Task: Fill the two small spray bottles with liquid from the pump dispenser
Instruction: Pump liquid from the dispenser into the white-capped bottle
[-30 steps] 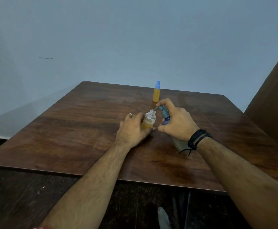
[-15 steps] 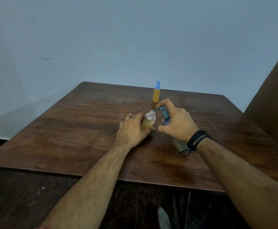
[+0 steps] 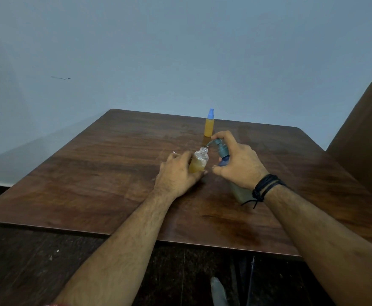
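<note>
On the dark brown wooden table [image 3: 92, 184], the right hand [image 3: 239, 167] grips the grey-headed pump dispenser [image 3: 222, 151], a finger on top and the spout over the neck of the uncapped clear plastic spray bottle [image 3: 199, 161], which the left hand [image 3: 177, 176] grasps, roughly half full of amber liquid; the blue-capped spray bottle [image 3: 209, 124] stands behind, seemingly finished, so topping up and capping remain

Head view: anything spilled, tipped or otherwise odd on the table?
Nothing stands out. The open bottle, partly filled, is held by the left hand under the pump dispenser spout, gripped by the right hand. The capped bottle stands upright. No puddle shows on the table.
</note>
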